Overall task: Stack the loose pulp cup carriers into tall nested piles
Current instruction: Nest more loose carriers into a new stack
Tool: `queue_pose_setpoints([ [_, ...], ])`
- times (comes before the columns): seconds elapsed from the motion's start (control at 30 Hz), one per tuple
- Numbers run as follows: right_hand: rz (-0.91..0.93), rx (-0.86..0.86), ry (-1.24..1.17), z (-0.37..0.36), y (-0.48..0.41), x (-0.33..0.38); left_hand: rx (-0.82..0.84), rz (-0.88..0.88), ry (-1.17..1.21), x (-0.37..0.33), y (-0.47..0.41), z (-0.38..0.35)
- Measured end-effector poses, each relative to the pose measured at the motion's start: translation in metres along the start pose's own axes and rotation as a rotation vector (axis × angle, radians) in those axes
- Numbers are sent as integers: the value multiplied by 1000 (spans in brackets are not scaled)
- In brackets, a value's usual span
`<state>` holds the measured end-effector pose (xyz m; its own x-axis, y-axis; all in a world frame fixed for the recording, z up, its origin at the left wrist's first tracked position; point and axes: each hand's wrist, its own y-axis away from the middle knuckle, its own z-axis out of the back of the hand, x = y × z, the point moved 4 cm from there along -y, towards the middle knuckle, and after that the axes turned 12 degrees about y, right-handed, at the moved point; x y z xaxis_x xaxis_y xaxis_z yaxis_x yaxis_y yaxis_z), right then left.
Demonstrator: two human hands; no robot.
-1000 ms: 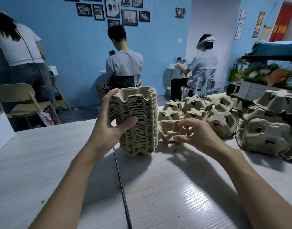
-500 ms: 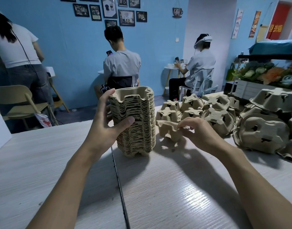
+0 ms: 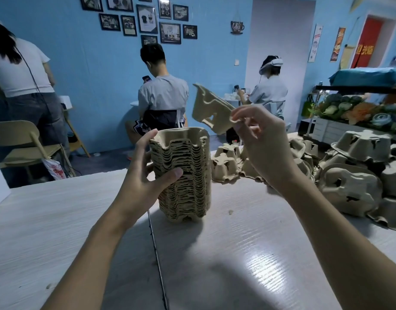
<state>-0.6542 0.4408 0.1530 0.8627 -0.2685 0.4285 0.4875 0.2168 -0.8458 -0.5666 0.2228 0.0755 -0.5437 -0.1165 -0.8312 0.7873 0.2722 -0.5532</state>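
One carrier [image 3: 209, 109], half a second ago at table level, is now lifted and tilted in the air above the nested pile [image 3: 188, 175], pinched at its edge by the right hand [image 3: 264, 144]. The left hand [image 3: 143, 189] still grips the pile's side, thumb in front, with the pile upright on the table [image 3: 237, 253]. The loose heap [image 3: 349, 186] lies to the right.

The person is showing only two arms in this view. The left forearm [image 3: 98, 242] is filling the lower left of the frame, and the right forearm [image 3: 340, 231] is filling the lower right. Both are looking slim and are staying bare up to the frame edge. The left hand [image 3: 141, 186], near the centre, and the right hand [image 3: 266, 151], a little higher and to the right, are bare too, with long thin fingers. The left thumbnail [image 3: 175, 173] is looking short and plain.
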Motion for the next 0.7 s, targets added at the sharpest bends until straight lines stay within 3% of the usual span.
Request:
queue_pose_setpoints([
  [0.2, 153, 153, 42, -26, -14, 24, -27, 18, -38, 0, -2, -4],
  [0.4, 185, 261, 101, -36, -5, 31, -30, 54, -13, 1, 1, -3],
  [0.53, -133, 357, -27, -30, 5, 17, -30, 84, 12, 2, 2, -5],
  [0.7, -639, 668, -340, -52, 44, 3, -22, 139, -65, 2, 8, -3],
])
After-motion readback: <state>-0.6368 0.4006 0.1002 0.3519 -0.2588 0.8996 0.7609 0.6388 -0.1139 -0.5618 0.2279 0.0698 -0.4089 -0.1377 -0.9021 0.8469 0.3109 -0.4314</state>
